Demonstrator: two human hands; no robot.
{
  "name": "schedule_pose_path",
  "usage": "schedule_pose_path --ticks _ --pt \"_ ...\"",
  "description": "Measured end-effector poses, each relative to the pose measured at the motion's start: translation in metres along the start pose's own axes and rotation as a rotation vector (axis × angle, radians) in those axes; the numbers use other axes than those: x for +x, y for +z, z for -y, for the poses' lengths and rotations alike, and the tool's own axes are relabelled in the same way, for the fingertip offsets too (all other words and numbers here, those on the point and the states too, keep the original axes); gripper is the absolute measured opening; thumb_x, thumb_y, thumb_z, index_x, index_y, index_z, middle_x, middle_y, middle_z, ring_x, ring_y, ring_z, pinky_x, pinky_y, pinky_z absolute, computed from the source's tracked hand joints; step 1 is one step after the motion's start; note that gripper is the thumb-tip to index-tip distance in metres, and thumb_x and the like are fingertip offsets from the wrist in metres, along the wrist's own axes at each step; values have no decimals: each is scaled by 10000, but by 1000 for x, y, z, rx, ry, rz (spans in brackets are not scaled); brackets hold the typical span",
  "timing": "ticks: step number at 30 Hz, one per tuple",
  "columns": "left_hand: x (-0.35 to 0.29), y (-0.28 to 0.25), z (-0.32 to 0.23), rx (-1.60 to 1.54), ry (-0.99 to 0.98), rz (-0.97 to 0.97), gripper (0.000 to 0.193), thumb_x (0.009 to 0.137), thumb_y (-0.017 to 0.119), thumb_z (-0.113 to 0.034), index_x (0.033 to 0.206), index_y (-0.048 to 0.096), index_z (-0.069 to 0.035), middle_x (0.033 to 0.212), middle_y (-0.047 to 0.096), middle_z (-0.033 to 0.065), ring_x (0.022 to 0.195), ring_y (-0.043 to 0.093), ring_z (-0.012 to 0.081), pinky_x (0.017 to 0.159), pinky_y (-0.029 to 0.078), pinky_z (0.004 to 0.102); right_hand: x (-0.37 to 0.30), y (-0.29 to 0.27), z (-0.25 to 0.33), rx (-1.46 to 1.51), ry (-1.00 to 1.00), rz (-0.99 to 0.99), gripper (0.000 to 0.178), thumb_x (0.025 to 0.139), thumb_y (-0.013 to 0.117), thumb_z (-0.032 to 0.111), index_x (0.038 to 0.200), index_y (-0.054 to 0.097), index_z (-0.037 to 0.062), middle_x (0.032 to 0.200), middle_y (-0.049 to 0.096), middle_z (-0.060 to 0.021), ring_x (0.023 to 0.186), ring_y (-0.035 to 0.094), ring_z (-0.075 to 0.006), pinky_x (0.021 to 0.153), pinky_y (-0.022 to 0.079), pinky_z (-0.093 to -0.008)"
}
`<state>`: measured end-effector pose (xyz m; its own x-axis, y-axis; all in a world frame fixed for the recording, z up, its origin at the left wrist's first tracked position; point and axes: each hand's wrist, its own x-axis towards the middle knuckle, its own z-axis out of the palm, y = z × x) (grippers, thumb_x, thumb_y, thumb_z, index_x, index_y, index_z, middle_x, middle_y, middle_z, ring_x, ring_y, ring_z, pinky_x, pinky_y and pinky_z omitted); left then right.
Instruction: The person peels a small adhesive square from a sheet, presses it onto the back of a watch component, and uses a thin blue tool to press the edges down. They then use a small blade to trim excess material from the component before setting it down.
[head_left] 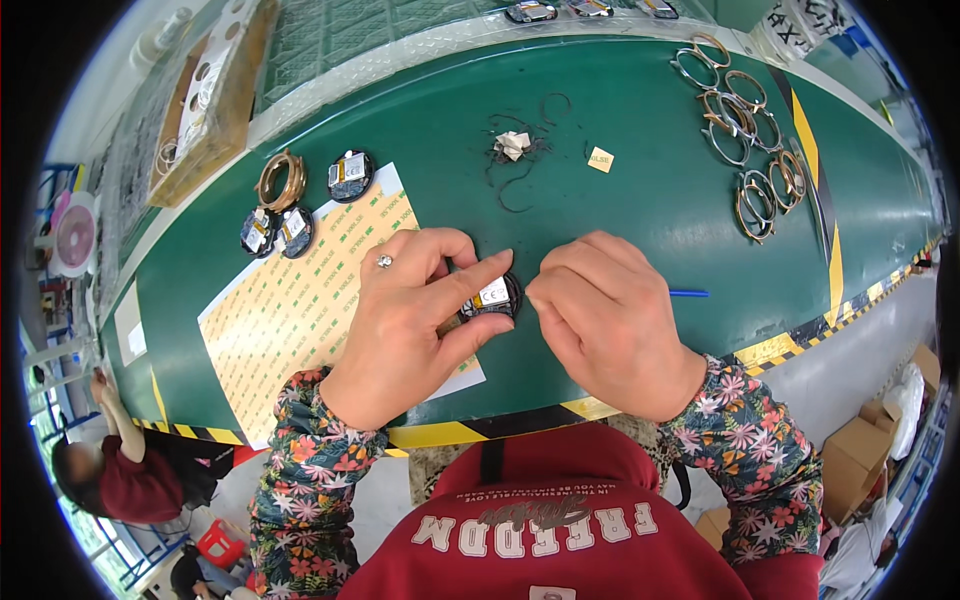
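My left hand (405, 325) is closed round a round black watch module (494, 295) with a white label, thumb and fingers on its rim. Just beside the module's right edge, my right hand (610, 320) is curled with its fingertips pinched together. What those fingertips grip is hidden. A thin blue rod (690, 293) sticks out past the right side of that hand; I cannot tell whether the hand holds it or it lies on the mat. Under my left hand lies a cream sheet (290, 310) with rows of green print.
Several more modules (351, 176) and stacked bronze rings (281, 181) sit at the left. Black scraps (515, 190) surround a crumpled paper (512, 145) farther back. Loose metal rings (730, 115) lie at the back right. Striped tape (480, 430) edges the green table (640, 200).
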<state>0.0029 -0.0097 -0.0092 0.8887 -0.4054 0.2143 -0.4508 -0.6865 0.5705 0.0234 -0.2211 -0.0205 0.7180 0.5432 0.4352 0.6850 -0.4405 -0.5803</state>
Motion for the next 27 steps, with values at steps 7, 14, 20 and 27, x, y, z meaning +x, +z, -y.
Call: schedule_pose_path --ticks 7,14,20,27 --pt "-1 -3 -1 11 -20 34 494 692 838 -185 1161 716 -86 1013 550 30 842 500 197 823 418 351 0 -2 1 0 -13 24 185 699 700 -44 855 623 17 861 602 -97 743 577 -283 647 466 -388" --pt "0 -4 -3 17 -32 66 510 698 840 -174 1184 714 -82 1023 550 50 873 486 213 804 432 341 0 1 0 2 5 -42 178 700 701 -46 846 619 16 862 602 -95 743 578 -283 644 467 -387" --pt "-1 -1 1 4 -10 8 485 687 833 -207 1143 717 -92 1005 551 7 810 516 181 851 397 366 0 -1 1 1 -4 2 172 698 703 -41 835 616 17 863 604 -91 744 578 -279 651 463 -387" --pt "1 -5 -3 16 -31 70 512 693 840 -173 1180 714 -78 1021 552 53 858 494 214 804 433 343 -2 -1 1 5 -9 10 176 690 703 -45 830 615 16 868 608 -93 743 578 -279 646 464 -388"
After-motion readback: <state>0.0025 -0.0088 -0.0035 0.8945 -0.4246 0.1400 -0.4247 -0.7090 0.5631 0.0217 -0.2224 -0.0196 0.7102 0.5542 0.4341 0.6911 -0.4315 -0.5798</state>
